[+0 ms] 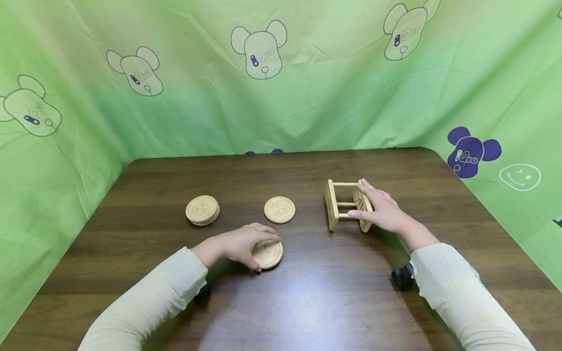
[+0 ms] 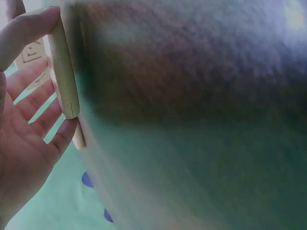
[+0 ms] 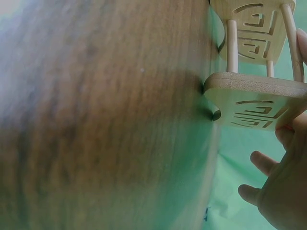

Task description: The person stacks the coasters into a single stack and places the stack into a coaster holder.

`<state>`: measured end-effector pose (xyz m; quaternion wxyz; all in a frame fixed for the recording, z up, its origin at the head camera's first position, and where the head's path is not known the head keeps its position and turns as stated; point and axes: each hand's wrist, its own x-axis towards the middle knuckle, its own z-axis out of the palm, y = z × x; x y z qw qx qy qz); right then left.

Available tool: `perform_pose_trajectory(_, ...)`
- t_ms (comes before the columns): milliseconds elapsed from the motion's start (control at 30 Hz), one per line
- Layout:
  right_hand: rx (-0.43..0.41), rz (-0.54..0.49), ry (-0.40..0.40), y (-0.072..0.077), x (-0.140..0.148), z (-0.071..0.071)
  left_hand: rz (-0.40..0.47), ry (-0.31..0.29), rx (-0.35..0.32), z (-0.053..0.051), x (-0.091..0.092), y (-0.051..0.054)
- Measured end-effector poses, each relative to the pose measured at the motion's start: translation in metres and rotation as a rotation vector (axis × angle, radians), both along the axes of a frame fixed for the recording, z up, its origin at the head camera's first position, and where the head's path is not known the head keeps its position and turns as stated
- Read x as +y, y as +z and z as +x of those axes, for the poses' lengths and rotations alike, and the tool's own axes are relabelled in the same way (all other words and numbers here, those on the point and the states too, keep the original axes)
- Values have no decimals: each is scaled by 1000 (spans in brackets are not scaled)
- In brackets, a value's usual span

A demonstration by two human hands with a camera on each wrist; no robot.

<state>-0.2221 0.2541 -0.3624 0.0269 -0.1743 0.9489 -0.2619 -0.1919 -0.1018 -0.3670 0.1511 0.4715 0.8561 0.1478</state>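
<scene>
My left hand [image 1: 243,243] has hold of a round wooden disc [image 1: 269,254], which is in front of me, near the middle of the desk [image 1: 316,297]. The thumb is at the near side of the rim and the fingers are at the far side, so the hand is opened about as wide as the disc. In the left wrist view I see this disc from its edge, between the thumb and the fingers; whether it is raised a little, I cannot tell.

My right hand [image 1: 386,209] grips the wooden rack [image 1: 332,207] by its right side panel. The thumb reaches over the near edge of this panel, one finger is at its top, and the other fingers are apart from each other, not tightly closed. The rack stands upright on the desk, to the right; its two panels have cut-out line patterns and are joined by round rods.

Just beyond my left hand, a second disc [image 1: 279,209] lies flat, with a carved pattern on its face. Farther to the left there is a small stack of discs [image 1: 203,209]. Behind the desk hangs a green cloth [image 1: 307,107] with printed bear heads.
</scene>
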Motion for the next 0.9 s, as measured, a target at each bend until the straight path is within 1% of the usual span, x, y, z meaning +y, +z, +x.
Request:
perform_pose_trajectory(267,-22,-9,-7,-1,0,0,22,36,8,-5,-11,8)
perform_pose_trajectory(567,-17,-20,-2,1,1,1,64,107,-3,-9,-25,25)
perform_pose_trajectory(767,-9,-21,0,0,2,0,66,147,32,-13,-36,33)
perform_pose_trajectory(900,-15,-19,1,-1,2,-1,72,185,32,-17,-45,39)
